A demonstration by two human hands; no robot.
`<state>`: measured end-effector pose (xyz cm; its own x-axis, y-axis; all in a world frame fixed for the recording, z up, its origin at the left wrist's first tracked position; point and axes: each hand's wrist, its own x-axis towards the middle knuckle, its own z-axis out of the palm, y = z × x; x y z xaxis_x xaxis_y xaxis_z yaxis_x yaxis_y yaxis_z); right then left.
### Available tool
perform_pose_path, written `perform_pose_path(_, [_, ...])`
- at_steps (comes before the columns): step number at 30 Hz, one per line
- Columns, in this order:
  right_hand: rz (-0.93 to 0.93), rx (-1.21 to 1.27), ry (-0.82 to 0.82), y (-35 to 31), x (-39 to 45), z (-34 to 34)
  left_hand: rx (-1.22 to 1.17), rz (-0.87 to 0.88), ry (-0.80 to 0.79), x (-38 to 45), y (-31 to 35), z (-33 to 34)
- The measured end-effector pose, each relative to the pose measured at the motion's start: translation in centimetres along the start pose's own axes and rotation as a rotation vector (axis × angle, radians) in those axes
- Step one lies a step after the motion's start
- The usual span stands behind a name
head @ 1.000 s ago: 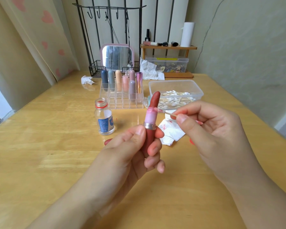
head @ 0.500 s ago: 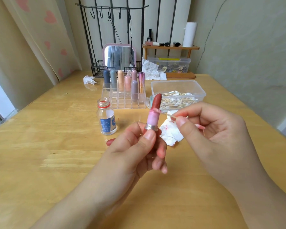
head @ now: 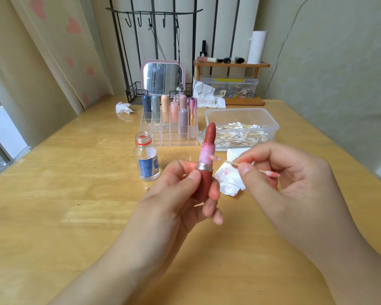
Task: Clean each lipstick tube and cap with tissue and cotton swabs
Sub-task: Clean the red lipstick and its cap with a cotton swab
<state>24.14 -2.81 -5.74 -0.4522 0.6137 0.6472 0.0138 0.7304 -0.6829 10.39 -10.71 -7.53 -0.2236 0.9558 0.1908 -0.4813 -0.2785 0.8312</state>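
My left hand [head: 180,194] grips an uncapped lipstick tube [head: 206,164] upright by its dark red base; the pink inner sleeve and red bullet stick up above my fingers. My right hand [head: 282,179] pinches a cotton swab [head: 231,162] between thumb and forefinger. The swab's pink-stained tip is blurred and lies against the pink sleeve, just above the silver ring. A stained white tissue [head: 228,179] lies crumpled on the wooden table [head: 75,205] behind both hands.
A small open glass bottle [head: 147,160] stands left of the tube. Behind it a clear organizer [head: 169,130] holds several capped lipsticks. A plastic box of cotton swabs [head: 240,130] sits to the right. A mirror, wire rack, wooden shelf and more crumpled tissue line the back.
The swab tip has slid down the pink sleeve toward the silver ring. My left fingers have shifted on the tube's base, and both hands sit slightly closer to me.
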Motion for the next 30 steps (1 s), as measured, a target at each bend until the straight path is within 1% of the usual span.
perform_pose_path(2, [0.007,0.004,0.033,0.2,0.11,-0.06,0.067,0.026,-0.002,-0.15,-0.05,-0.02])
perform_pose_path(6, [0.001,-0.031,-0.01,0.04,-0.03,-0.16,0.182,0.078,0.001,-0.21,0.03,0.0])
perform_pose_path(11, [-0.008,-0.015,0.02,0.04,0.09,-0.17,0.303,0.159,0.082,-0.05,-0.02,0.02])
perform_pose_path(15, [-0.015,-0.047,-0.029,-0.23,-0.09,-0.09,0.365,0.193,0.115,-0.06,-0.05,0.13])
perform_pose_path(20, [-0.04,-0.06,0.044,-0.18,-0.03,0.01,0.532,0.271,0.206,0.05,-0.3,-0.3])
perform_pose_path(24, [-0.065,-0.114,-0.027,-0.34,-0.34,0.29,0.682,0.35,0.228,-0.09,-0.4,-0.65])
perform_pose_path(28, [-0.074,-0.146,0.034,-0.28,-0.22,0.36,0.758,0.387,0.244,-0.13,-0.4,-0.49])
perform_pose_path(30, [-0.082,-0.143,0.029,-0.29,-0.27,0.46,0.821,0.415,0.268,-0.16,-0.37,-0.37])
